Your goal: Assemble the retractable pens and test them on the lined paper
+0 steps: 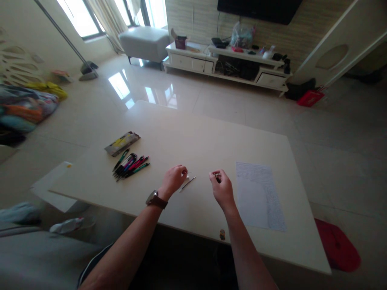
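Observation:
My left hand (174, 178), with a watch (153, 198) on its wrist, is closed in a pinch just above the white table (193, 137). What its fingertips hold is too small to make out. Beside it a thin pen refill (188, 184) lies slanting on the tabletop, with a small whitish bit near the fingers. My right hand (223, 188) is also pinched, to the right of the refill; something small and dark shows between its fingers, its kind unclear. Several pens (130, 165) lie in a pile to the left, below a grey and yellow pen box (122, 143).
A sheet of paper with writing (260, 197) lies right of my right hand. A small yellowish object (222, 234) sits at the table's near edge. A red stool (337, 245) stands beyond the right corner. A low white TV cabinet (193, 62) lines the far wall.

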Action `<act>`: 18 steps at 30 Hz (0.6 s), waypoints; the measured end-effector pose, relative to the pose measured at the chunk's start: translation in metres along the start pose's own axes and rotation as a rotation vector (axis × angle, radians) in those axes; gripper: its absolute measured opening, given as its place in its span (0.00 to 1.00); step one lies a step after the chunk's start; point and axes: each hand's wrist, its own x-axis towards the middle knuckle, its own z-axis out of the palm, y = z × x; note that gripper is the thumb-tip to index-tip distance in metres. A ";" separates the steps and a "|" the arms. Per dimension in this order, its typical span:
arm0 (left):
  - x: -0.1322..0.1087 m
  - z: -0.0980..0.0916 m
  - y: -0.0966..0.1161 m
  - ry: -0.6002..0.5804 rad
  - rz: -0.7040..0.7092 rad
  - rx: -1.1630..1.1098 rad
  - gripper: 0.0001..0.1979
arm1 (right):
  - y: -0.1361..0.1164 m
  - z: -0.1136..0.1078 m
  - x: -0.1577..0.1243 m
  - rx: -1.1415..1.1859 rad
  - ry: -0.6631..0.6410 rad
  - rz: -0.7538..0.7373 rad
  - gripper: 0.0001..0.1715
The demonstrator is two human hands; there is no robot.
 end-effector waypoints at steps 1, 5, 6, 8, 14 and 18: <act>0.002 0.002 -0.004 0.000 -0.025 0.019 0.08 | 0.000 -0.001 0.001 0.009 0.009 -0.003 0.15; 0.006 0.010 -0.011 -0.011 -0.052 0.035 0.08 | -0.002 -0.007 0.001 0.046 0.015 -0.027 0.12; 0.007 0.010 -0.010 -0.006 -0.057 0.034 0.08 | -0.003 -0.008 0.000 0.053 0.010 -0.036 0.13; 0.008 0.010 -0.007 0.027 -0.088 0.024 0.11 | -0.005 -0.010 -0.001 0.064 0.009 -0.070 0.13; 0.007 -0.007 0.015 0.061 -0.019 -0.356 0.10 | -0.003 -0.017 -0.006 -0.039 0.067 -0.187 0.13; -0.006 -0.014 0.040 -0.163 0.166 -0.616 0.13 | -0.005 -0.012 -0.009 0.056 -0.030 -0.099 0.16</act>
